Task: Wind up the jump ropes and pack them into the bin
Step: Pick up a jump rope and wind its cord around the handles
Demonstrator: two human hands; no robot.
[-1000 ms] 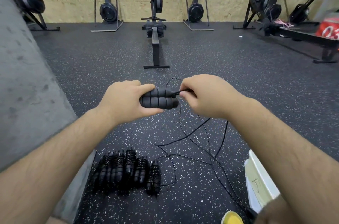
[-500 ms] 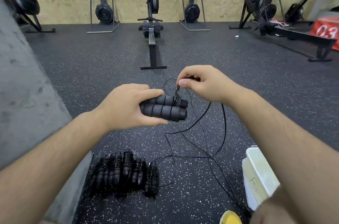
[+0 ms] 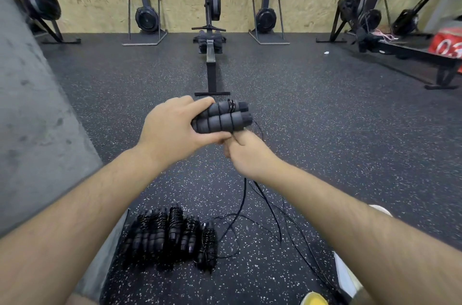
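We have open speckled floor (image 3: 325, 129) ahead and rightward, up to the rowing machine (image 3: 211, 72). A concrete wall (image 3: 37, 117) shuts our left. Wound jump ropes (image 3: 172, 237) and loose cord (image 3: 265, 207) clutter the floor below, beside the white bin (image 3: 346, 277).

Even indoor light; edges blurred, wide-angle bowed.

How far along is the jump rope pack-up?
Done: several wound ropes lie in a row on the floor. In hand: left hand grips paired handles with a few cord turns on; right hand pinches the cord below. Left: most cord trails loose, and the wound ropes are not in the bin, mostly hidden behind the right arm.
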